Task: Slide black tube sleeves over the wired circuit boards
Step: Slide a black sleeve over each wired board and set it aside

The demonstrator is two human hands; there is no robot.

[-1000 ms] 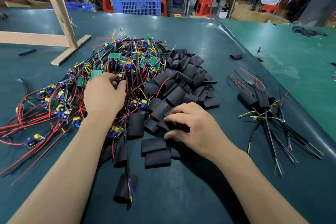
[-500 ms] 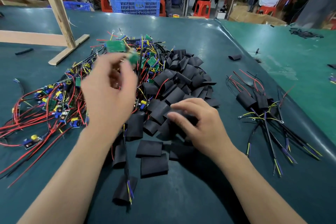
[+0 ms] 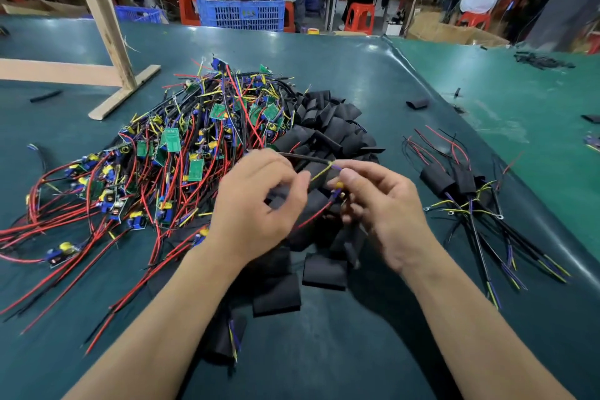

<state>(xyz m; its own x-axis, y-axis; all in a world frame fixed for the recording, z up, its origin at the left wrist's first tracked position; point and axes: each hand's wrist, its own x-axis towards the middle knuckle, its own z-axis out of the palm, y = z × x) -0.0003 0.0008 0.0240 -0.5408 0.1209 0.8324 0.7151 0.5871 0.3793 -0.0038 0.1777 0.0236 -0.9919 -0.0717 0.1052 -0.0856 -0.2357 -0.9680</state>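
Note:
A tangle of small green circuit boards with red, black, yellow and purple wires (image 3: 181,153) covers the table's left middle. To its right lies a heap of flat black tube sleeves (image 3: 328,130). My left hand (image 3: 256,204) is raised over the heap, its fingers curled round a wired board that they mostly hide. My right hand (image 3: 380,204) pinches that board's yellow and purple wire ends (image 3: 324,169). A black cable runs from these wire ends back toward the pile. Whether the right hand also holds a sleeve is hidden.
Several sleeved boards with wires (image 3: 461,185) lie at the right. One sleeved board (image 3: 227,331) lies near the front. A wooden frame (image 3: 107,42) stands at the back left. Stray sleeves (image 3: 417,103) lie on the green mat. People sit at benches behind a blue crate (image 3: 240,10).
My left hand lifted a wired board from the pile and brought it to the middle. My right hand left the sleeve heap, rose and took hold of the board's wire ends.

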